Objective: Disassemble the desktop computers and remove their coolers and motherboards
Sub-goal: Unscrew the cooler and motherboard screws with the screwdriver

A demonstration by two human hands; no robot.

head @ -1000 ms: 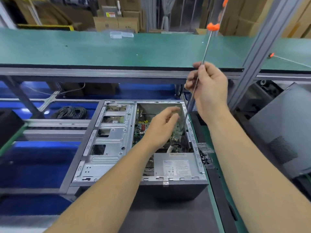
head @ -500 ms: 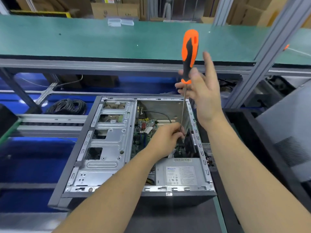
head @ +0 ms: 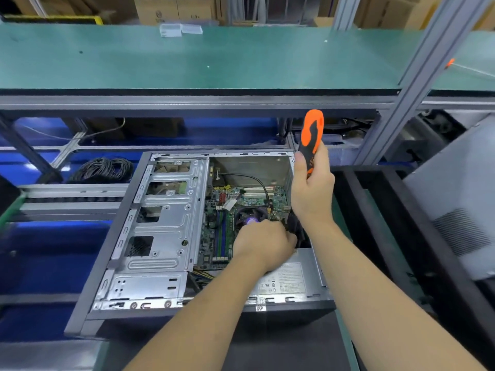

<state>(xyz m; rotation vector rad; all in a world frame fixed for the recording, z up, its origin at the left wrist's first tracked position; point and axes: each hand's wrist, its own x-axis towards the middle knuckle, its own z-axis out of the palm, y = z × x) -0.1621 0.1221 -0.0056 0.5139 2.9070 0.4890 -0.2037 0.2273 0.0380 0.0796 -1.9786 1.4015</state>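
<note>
On the dark work surface below the green shelf [head: 187, 57], the opened desktop case [head: 150, 236] lies on its side, its long axis running from near the person toward the shelf, open face up. Its silver drive cage [head: 163, 223] fills the left half; the green motherboard [head: 222, 231] lies to its right, with the round cooler [head: 250, 216] on it. The left hand [head: 263, 243] reaches in just beside the cooler, fingers curled, though what they hold is hidden. The right hand [head: 312, 188] grips an orange-and-black screwdriver [head: 311, 137], handle up, shaft hidden behind the hand.
</note>
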